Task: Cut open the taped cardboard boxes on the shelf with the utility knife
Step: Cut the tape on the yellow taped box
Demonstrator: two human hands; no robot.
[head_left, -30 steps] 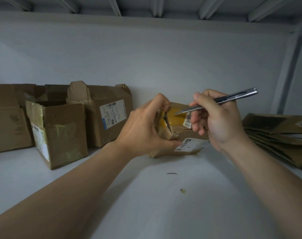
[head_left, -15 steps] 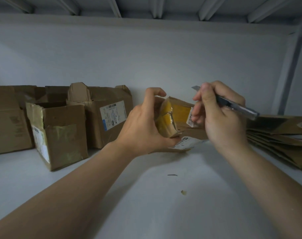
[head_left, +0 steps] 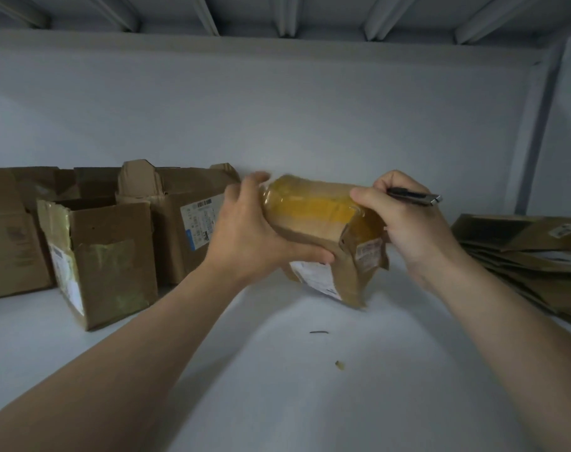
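A small cardboard box (head_left: 313,220) wrapped in yellow tape, with white labels, is lifted off the white shelf (head_left: 277,386) between both hands. My left hand (head_left: 255,233) grips its left end, thumb underneath and fingers over the top. My right hand (head_left: 404,220) holds the box's right end with thumb and fingers and also holds the metal utility knife (head_left: 414,196), which points right, away from the box. The blade is not visible. The box is blurred from motion, and a cut flap hangs at its lower right.
Opened cardboard boxes (head_left: 105,256) stand at the left along the back wall, one with a blue-and-white label (head_left: 197,223). A stack of flattened cardboard (head_left: 532,256) lies at the right. Small scraps (head_left: 339,364) lie on the shelf in front.
The box went from resting tilted on the shelf to being lifted and turned lengthwise between both hands. The knife swung from pointing at the box to pointing right.
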